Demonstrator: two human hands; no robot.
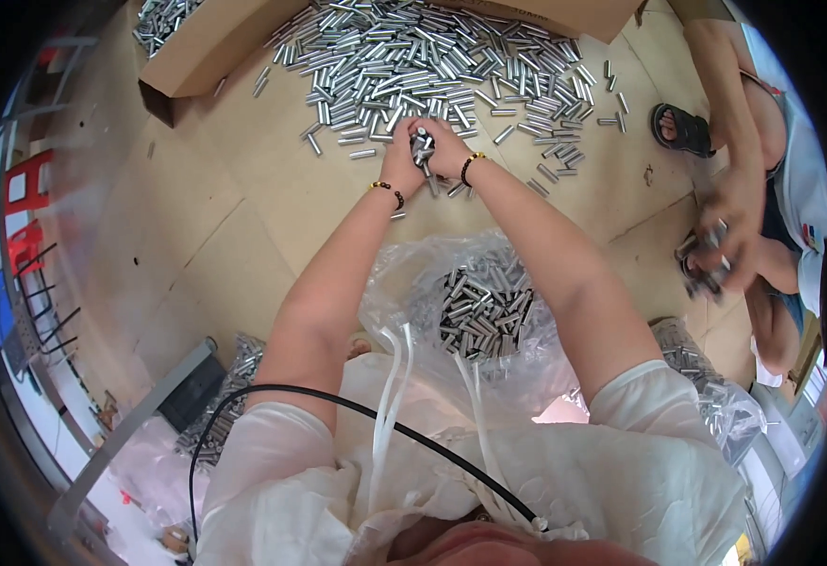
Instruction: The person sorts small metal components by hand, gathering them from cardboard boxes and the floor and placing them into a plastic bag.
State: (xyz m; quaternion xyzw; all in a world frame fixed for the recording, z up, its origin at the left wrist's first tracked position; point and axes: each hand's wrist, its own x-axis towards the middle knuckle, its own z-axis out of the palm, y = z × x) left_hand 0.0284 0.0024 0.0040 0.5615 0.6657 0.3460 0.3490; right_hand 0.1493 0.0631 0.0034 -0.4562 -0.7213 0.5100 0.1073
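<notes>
My left hand [401, 160] and my right hand [448, 151] are cupped together at the near edge of a pile on the floor. Between them they hold a handful of short metal rods [421, 149], with a few ends sticking out. The large pile of loose shiny rods [404, 71] spreads away beyond my fingers. Closer to my body, below my forearms, a clear plastic bag [399, 274] lies open. More metal rods [486, 311] fill its middle. Some fingertips are hidden behind the handful.
A cardboard box [215, 47] stands at the far left, with rods in it. On the right, another person's blurred hand [734, 236] holds rods, near a black sandal [682, 130]. Filled plastic bags lie at left [243, 368] and right [706, 382]. A black cable [338, 398] crosses my front.
</notes>
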